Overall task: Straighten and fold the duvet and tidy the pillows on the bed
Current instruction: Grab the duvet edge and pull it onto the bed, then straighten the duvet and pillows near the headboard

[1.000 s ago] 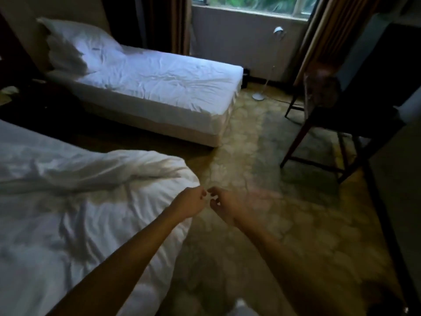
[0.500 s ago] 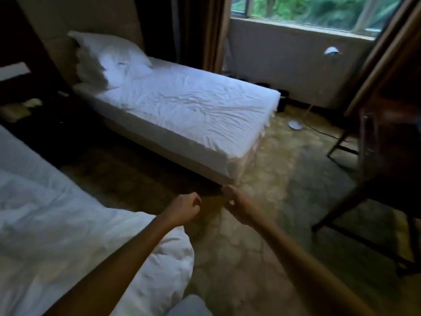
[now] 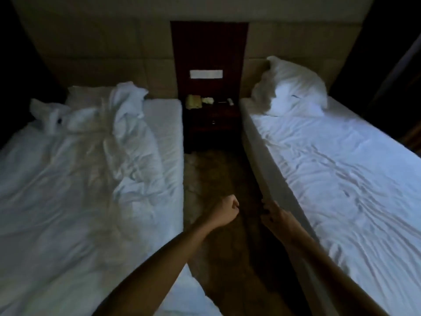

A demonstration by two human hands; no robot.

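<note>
A: White duvet (image 3: 91, 179), soft and deeply creased, sprawls over the left bed.
B: Left hand (image 3: 224, 212) is fisted, empty, just beside it; right hand (image 3: 276, 221) loosely curled, empty, over the carpet.

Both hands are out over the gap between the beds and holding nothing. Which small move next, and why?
Probably swing the left hand over to the near edge of the rumpled duvet on the left bed and grip it. The duvet lies twisted and bunched toward the headboard, while the right bed carries only a sheet and a pillow. The right hand hangs beside that bed's edge.
</note>
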